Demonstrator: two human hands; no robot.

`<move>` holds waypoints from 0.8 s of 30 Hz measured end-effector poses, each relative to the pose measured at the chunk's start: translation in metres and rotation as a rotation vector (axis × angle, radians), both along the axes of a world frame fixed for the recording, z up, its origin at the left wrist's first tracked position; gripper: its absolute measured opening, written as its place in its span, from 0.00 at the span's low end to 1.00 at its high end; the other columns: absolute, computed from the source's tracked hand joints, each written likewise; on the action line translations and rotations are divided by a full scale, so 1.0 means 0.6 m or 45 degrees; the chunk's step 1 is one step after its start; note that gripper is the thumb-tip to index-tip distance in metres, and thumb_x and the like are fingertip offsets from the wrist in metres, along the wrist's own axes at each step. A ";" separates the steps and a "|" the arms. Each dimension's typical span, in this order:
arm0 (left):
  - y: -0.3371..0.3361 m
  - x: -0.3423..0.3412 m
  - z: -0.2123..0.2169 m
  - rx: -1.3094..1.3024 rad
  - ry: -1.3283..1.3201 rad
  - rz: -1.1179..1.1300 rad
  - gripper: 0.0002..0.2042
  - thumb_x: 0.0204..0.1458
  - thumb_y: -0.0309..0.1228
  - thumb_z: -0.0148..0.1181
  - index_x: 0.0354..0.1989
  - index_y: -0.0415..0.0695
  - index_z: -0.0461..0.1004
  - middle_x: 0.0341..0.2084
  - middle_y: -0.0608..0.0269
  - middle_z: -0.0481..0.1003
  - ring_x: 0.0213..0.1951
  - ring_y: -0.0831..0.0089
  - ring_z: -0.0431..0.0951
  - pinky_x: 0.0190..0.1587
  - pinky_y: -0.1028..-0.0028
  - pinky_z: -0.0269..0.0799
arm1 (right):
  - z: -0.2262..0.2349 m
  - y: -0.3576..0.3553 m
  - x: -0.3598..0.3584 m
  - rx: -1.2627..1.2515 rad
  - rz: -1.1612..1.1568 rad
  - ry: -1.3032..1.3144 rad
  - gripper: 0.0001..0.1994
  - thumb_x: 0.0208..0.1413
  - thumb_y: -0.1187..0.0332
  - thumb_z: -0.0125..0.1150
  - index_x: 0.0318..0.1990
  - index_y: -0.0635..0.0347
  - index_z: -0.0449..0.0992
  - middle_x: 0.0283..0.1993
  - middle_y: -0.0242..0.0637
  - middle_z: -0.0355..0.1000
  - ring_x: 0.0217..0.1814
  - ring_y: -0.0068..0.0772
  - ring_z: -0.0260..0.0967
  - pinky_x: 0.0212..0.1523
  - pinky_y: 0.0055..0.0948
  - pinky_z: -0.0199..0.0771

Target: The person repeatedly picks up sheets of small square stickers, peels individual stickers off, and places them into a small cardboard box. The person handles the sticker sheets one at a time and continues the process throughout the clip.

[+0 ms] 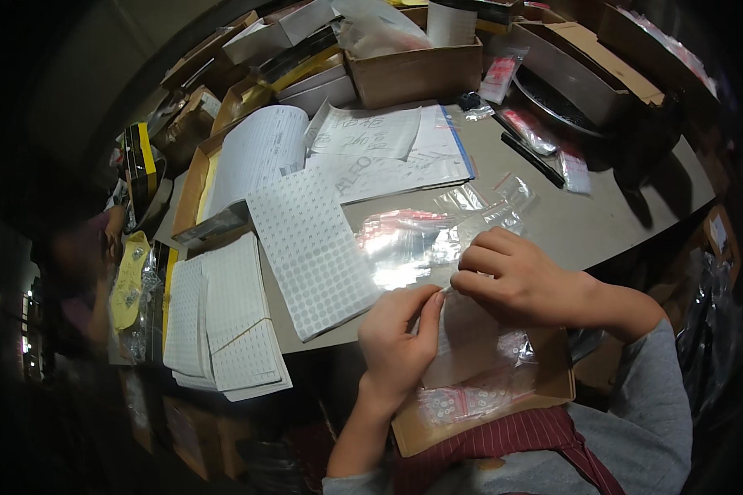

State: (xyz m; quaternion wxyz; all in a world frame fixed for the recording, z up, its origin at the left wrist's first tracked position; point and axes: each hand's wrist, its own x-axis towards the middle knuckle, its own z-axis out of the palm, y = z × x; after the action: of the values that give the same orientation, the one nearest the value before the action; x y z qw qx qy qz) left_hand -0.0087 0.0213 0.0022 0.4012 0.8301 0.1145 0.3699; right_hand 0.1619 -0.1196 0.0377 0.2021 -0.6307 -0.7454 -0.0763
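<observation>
Left grip (400,332) and right grip (508,271) pinch small pale item (445,289), kind unclear, above cardboard tray (556,363).

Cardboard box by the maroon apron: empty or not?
Not empty: clear plastic bags with small round pieces lie inside the cardboard box. How full, cannot tell.

Grey-dotted white sheet (314,256), maroon pinstriped apron (504,439), grey sleeve (648,396), brown box (555,369), black pen (532,159)

sticker sheet (309,252): left of plastic bags (400,239) | papers (413,171): behind bags | pen (532,160): right of papers
</observation>
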 end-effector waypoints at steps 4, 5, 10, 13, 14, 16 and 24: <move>0.009 0.004 -0.013 -0.163 0.003 0.011 0.03 0.54 0.24 0.69 0.36 0.39 0.83 0.29 0.56 0.82 0.30 0.65 0.82 0.34 0.71 0.75 | 0.015 0.012 0.023 -0.010 0.008 0.341 0.17 0.41 0.74 0.68 0.43 0.60 0.77 0.41 0.42 0.74 0.46 0.47 0.73 0.46 0.40 0.75; 0.011 0.004 -0.016 -0.211 0.026 0.021 0.03 0.54 0.24 0.69 0.36 0.39 0.83 0.29 0.56 0.82 0.31 0.64 0.83 0.35 0.71 0.76 | 0.019 0.022 0.036 -0.029 -0.029 0.497 0.15 0.43 0.74 0.68 0.42 0.60 0.78 0.41 0.42 0.75 0.45 0.47 0.74 0.45 0.40 0.75; 0.015 0.002 -0.010 -0.217 0.090 0.012 0.05 0.54 0.24 0.68 0.37 0.37 0.83 0.28 0.58 0.82 0.31 0.71 0.81 0.37 0.73 0.76 | 0.027 0.075 0.074 -0.541 -0.409 0.688 0.11 0.50 0.67 0.68 0.40 0.62 0.79 0.39 0.47 0.78 0.42 0.51 0.76 0.42 0.42 0.76; 0.016 0.003 -0.012 -0.224 0.020 -0.010 0.04 0.54 0.24 0.68 0.36 0.38 0.83 0.29 0.57 0.82 0.31 0.67 0.82 0.36 0.71 0.76 | -0.017 0.076 0.076 -0.184 -0.333 0.221 0.10 0.51 0.67 0.67 0.36 0.63 0.77 0.36 0.47 0.76 0.42 0.53 0.75 0.41 0.46 0.75; 0.016 0.004 -0.010 -0.226 0.011 -0.020 0.05 0.54 0.24 0.67 0.37 0.37 0.83 0.28 0.57 0.82 0.31 0.70 0.81 0.37 0.73 0.76 | -0.025 0.073 0.077 -0.124 -0.387 0.131 0.09 0.52 0.70 0.68 0.33 0.64 0.73 0.35 0.46 0.74 0.41 0.54 0.73 0.41 0.46 0.73; 0.018 0.000 -0.013 -0.231 0.009 -0.020 0.05 0.54 0.23 0.67 0.37 0.36 0.83 0.28 0.57 0.81 0.31 0.72 0.80 0.37 0.74 0.75 | -0.022 0.065 0.089 -0.188 -0.540 0.014 0.10 0.52 0.70 0.69 0.33 0.63 0.73 0.35 0.46 0.74 0.41 0.53 0.73 0.42 0.46 0.73; 0.019 0.001 -0.014 -0.176 -0.027 -0.008 0.03 0.54 0.24 0.68 0.35 0.40 0.83 0.27 0.57 0.81 0.29 0.64 0.81 0.34 0.70 0.75 | -0.007 0.090 0.075 -0.131 -0.123 0.446 0.10 0.50 0.73 0.66 0.40 0.61 0.73 0.33 0.46 0.73 0.39 0.52 0.73 0.41 0.44 0.74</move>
State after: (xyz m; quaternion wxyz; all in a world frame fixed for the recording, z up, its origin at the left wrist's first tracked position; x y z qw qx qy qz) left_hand -0.0083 0.0326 -0.0062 0.4601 0.7968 0.1329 0.3685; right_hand 0.2066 -0.0657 0.0335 0.2924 -0.6790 -0.6704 0.0633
